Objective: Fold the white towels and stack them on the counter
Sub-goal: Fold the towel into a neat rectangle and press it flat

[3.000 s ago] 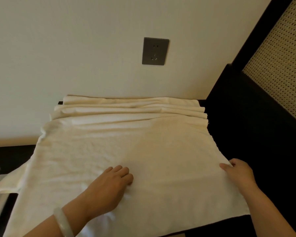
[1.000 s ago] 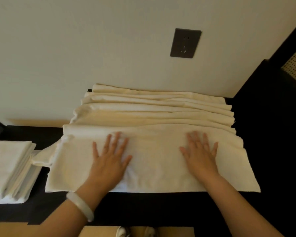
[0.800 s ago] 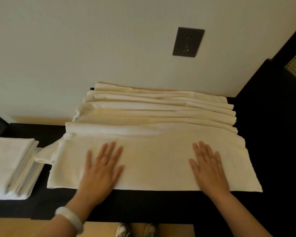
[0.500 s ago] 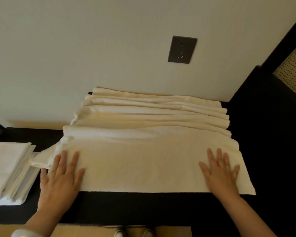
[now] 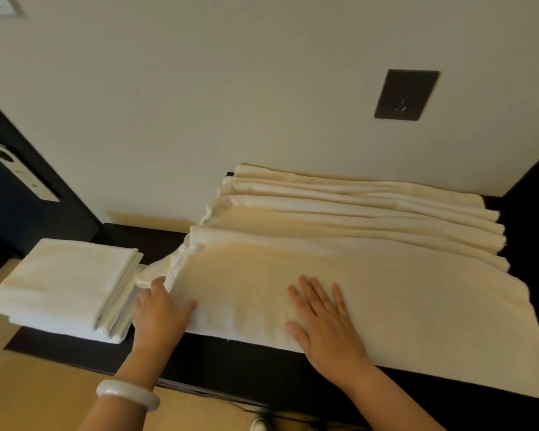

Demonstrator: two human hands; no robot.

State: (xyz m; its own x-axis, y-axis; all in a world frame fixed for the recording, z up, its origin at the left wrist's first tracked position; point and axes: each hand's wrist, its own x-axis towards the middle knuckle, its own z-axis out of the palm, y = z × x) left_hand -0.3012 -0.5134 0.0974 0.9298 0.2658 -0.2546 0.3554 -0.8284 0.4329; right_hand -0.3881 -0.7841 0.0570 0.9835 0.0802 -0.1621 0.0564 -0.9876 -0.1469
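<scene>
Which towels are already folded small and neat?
The white stack at the left end of the counter, beside the left hand. The cream towel under the right hand lies spread wide.
</scene>
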